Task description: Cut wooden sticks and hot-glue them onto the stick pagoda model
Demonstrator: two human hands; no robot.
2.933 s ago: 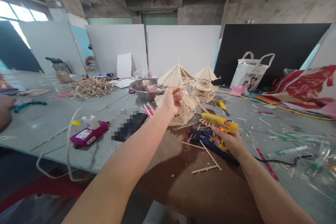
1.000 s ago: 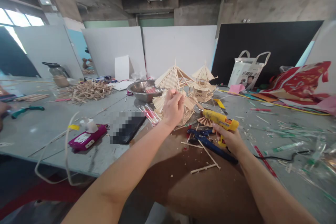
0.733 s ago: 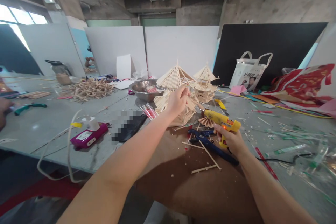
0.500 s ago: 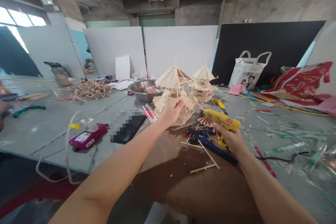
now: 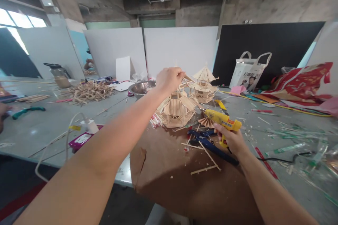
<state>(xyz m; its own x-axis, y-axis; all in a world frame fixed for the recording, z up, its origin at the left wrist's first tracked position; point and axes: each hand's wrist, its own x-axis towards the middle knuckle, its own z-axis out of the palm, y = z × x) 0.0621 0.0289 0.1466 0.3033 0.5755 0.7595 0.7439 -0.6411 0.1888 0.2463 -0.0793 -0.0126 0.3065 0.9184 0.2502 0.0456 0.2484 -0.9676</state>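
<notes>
My left hand is raised and closed over the peak of the large stick pagoda, whose upper roof it mostly hides. The lower tiers stand on the edge of the brown paper. A smaller stick pagoda stands just behind it on the right. My right hand grips a yellow glue gun, its nozzle pointing left toward the large pagoda's base, a short way from it. A small folded paper fan lies under the nozzle.
Blue pliers and loose sticks lie on the paper by my right hand. Behind are a steel bowl, a pile of sticks, a white bag and red cloth. A pink device and cable sit at the left.
My left hand rose from the pagoda's lower tier to its peak. My forearm now covers the phone and part of the pink device. The right hand kept the glue gun nearly still.
</notes>
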